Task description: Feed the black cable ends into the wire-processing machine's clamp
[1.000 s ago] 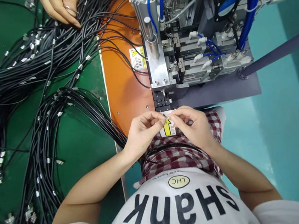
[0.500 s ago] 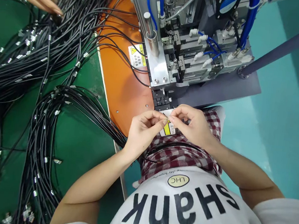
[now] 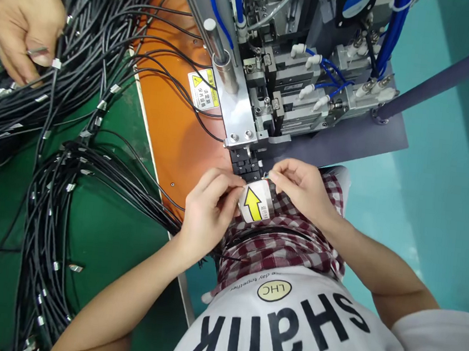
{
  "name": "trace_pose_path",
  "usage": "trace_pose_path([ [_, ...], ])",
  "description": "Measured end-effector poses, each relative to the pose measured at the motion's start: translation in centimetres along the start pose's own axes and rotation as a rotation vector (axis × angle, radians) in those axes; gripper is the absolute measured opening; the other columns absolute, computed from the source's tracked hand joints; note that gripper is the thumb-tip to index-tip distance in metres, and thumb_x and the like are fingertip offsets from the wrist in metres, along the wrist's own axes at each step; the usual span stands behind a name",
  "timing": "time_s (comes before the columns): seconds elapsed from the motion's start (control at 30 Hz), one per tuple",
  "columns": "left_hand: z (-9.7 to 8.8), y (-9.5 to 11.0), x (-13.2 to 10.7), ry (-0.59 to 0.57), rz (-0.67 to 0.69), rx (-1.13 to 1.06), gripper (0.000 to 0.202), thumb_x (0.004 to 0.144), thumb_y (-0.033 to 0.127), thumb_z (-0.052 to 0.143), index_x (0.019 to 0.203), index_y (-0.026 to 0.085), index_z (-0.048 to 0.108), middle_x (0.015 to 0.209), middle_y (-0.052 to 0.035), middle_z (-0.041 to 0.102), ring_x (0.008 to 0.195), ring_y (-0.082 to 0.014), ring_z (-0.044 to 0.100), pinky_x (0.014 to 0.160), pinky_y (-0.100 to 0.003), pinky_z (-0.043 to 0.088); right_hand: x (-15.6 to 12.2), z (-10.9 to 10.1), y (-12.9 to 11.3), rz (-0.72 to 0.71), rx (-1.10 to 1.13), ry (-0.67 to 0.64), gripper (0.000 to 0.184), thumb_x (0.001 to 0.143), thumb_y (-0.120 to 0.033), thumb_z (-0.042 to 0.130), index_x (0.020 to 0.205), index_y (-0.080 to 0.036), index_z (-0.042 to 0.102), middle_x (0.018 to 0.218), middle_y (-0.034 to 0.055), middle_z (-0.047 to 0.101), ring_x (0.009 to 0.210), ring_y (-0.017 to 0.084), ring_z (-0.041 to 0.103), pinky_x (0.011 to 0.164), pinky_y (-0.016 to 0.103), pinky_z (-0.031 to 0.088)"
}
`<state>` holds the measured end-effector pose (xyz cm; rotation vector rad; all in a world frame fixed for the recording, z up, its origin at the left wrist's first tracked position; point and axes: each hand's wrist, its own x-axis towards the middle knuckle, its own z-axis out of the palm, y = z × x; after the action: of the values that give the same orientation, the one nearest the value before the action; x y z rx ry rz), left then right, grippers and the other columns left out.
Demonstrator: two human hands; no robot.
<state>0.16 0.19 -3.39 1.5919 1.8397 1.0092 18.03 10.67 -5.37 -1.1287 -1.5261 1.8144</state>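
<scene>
My left hand (image 3: 212, 206) is closed in a pinch at the left edge of a white label with a yellow arrow (image 3: 253, 202). What lies between its fingertips is too small to make out. My right hand (image 3: 304, 191) pinches a thin wire end (image 3: 266, 175) with thumb and forefinger, just beside a black slotted track (image 3: 246, 164) at the front of the machine. Both hands are over my lap, a short gap apart. A bundle of black cables (image 3: 132, 187) runs from the left toward my left forearm, which hides part of it.
A machine (image 3: 294, 87) with blue air hoses stands ahead, beside an orange plate (image 3: 172, 130). Black cables with silvery ends cover much of the green table (image 3: 94, 272). Another person's hand (image 3: 28, 25) is among them at upper left. A grey post (image 3: 441, 80) slants at right.
My hands have parted: the left moved left and slightly down, uncovering the arrow label, while the right stays near the track. The other person's hand has come further down over the cables.
</scene>
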Motion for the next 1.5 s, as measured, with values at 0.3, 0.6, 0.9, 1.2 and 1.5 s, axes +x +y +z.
trace_pose_path([
  [0.3,1.1,-4.5,2.8,0.086,0.253,0.273,0.022,0.096,0.014,0.056,0.109,0.022,0.071,0.085,-0.0018,0.054,0.078,-0.0118,0.057,0.066,-0.024,0.049,4.0,0.5,2.7,0.096,0.133,0.051,0.023,0.08,-0.035,0.077,0.077,-0.016,0.065,0.066,-0.0027,0.06,0.058,0.009,0.055,0.059,0.024,0.045],
  [0.6,1.1,-4.6,3.1,0.06,0.273,0.276,0.025,0.095,0.012,0.056,0.111,0.024,0.071,0.085,-0.0016,0.053,0.075,-0.0109,0.056,0.061,-0.023,0.047,4.2,0.3,2.5,0.117,0.114,0.048,0.031,0.08,-0.045,0.077,0.077,-0.017,0.066,0.067,-0.0021,0.061,0.059,0.01,0.055,0.06,0.025,0.048],
  [0.9,1.2,-4.6,3.1,0.051,0.255,0.293,0.025,0.095,0.013,0.056,0.112,0.024,0.071,0.085,-0.002,0.054,0.075,-0.0113,0.056,0.06,-0.023,0.047,4.3,0.2,2.6,0.116,0.1,0.035,0.031,0.081,-0.045,0.076,0.079,-0.016,0.066,0.069,-0.0016,0.062,0.06,0.01,0.056,0.06,0.025,0.048],
  [1.2,1.1,-4.7,3.0,0.005,0.222,0.323,0.028,0.097,0.017,0.052,0.118,0.025,0.069,0.086,-0.0026,0.054,0.076,-0.0123,0.058,0.065,-0.024,0.051,4.4,0.2,2.5,0.113,0.097,0.032,0.032,0.081,-0.047,0.075,0.079,-0.017,0.064,0.072,-0.0007,0.062,0.062,0.011,0.056,0.062,0.026,0.05],
  [1.5,1.1,-4.7,3.0,-0.052,0.252,0.334,0.034,0.099,0.017,0.046,0.124,0.026,0.067,0.089,-0.0028,0.055,0.079,-0.0122,0.058,0.068,-0.022,0.05,4.2,0.3,2.6,0.063,0.027,0.045,0.026,0.086,-0.042,0.071,0.08,-0.017,0.063,0.071,0.0,0.062,0.064,0.013,0.058,0.061,0.027,0.048],
])
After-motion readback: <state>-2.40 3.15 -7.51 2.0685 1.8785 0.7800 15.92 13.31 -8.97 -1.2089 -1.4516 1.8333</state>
